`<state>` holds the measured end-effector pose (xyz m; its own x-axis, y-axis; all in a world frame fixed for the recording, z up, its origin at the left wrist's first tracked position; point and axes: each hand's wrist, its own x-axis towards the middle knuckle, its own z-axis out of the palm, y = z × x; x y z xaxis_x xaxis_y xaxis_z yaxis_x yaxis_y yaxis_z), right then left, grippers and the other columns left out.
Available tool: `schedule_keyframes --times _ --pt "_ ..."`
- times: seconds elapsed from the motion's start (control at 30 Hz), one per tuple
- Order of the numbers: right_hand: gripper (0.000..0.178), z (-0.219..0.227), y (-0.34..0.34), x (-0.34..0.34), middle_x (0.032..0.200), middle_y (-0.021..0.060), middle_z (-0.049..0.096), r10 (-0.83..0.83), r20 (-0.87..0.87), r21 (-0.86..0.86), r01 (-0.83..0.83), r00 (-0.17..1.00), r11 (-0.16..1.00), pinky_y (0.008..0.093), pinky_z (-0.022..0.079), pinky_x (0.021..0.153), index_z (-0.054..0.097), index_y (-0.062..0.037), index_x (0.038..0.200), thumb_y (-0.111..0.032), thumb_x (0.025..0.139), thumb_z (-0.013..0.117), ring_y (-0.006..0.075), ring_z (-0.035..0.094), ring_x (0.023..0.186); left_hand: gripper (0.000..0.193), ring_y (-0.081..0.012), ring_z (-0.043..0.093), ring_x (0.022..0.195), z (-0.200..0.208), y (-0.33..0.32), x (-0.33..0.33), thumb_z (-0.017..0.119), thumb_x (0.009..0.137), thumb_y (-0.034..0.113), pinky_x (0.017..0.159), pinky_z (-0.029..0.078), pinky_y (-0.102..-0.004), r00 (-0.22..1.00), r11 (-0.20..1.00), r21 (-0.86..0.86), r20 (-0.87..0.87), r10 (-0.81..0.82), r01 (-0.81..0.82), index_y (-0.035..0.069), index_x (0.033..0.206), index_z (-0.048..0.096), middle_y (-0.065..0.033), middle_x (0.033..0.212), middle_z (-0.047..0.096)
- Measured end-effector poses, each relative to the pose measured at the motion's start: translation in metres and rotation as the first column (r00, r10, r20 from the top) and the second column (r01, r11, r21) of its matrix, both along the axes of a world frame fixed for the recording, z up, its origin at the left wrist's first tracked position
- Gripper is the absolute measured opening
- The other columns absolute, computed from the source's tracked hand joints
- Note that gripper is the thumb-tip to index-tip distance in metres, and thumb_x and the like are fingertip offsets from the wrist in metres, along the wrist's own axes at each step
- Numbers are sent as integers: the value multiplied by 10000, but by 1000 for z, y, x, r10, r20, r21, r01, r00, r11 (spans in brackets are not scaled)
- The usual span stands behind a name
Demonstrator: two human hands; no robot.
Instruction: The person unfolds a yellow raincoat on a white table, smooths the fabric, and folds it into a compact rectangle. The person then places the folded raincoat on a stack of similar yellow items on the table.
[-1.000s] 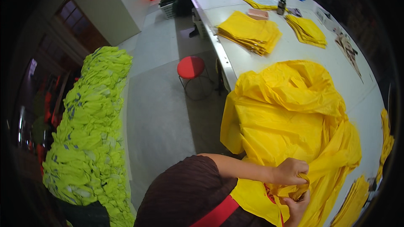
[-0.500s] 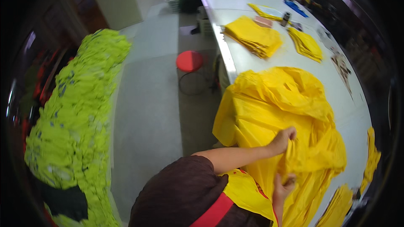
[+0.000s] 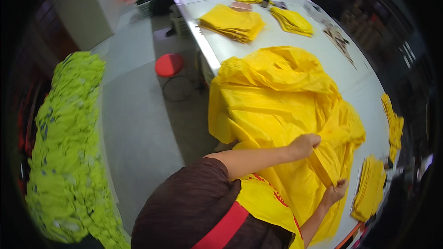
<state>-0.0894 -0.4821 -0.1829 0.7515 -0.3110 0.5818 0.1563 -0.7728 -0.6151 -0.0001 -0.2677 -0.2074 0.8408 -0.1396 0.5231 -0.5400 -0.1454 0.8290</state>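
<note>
A large sheet of thin, shiny yellow fabric (image 3: 267,101) lies in loose folds over the near end of the table and hangs down toward me. My left hand (image 3: 304,146) is closed, pinching a folded edge of it near the middle. Lower and to the right, my right hand (image 3: 335,191) grips the same edge between thumb and fingers. A narrow strip of the fabric runs fairly straight between the two hands. Whether the piece is a finished garment, I cannot tell.
On the white table (image 3: 221,48) are two yellow folded stacks (image 3: 233,23) (image 3: 291,21), a dark bottle (image 3: 266,0) and, at right, another yellow stack (image 3: 370,188). A red stool (image 3: 169,65) stands left of the table. Lime-green garments (image 3: 64,157) form a long heap farther left.
My hands were close together on bunched fabric; now they are farther apart, the right one moved right, with the edge drawn out between them. The view has shifted to the right.
</note>
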Motion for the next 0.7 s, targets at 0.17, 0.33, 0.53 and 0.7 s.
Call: schedule_keyframes --times 0.17,0.33,0.53,0.7 --pt "170 6 19 -29 676 9 406 141 -86 190 -123 986 974 237 376 574 458 -9 781 122 680 496 126 417 619 149 -373 523 720 -13 6 -21 443 684 -42 621 440 -412 998 975 213 -47 -53 62 57 789 481 -156 806 516" --pt "262 -40 4 -103 672 22 478 218 -459 352 -48 862 935 237 379 569 522 -22 831 111 607 552 109 438 610 194 -323 546 894 -18 29 -70 470 721 1 727 441 -420 895 706 554 -328 -302 441 100 886 499 -108 998 514" --pt "192 -40 69 -156 618 -41 452 434 -688 568 58 582 821 212 334 512 575 -37 867 -130 734 677 45 395 567 213 -308 586 942 -37 86 -79 486 811 131 786 458 -424 889 424 785 -434 -144 452 120 1003 577 -127 1000 602" --pt "113 -48 64 -169 595 -50 441 178 -599 519 210 780 828 211 327 500 588 -50 821 -150 790 630 41 389 553 224 -357 604 802 -66 209 -19 450 823 74 698 474 -408 928 702 697 -149 342 -147 70 972 618 -190 859 630"
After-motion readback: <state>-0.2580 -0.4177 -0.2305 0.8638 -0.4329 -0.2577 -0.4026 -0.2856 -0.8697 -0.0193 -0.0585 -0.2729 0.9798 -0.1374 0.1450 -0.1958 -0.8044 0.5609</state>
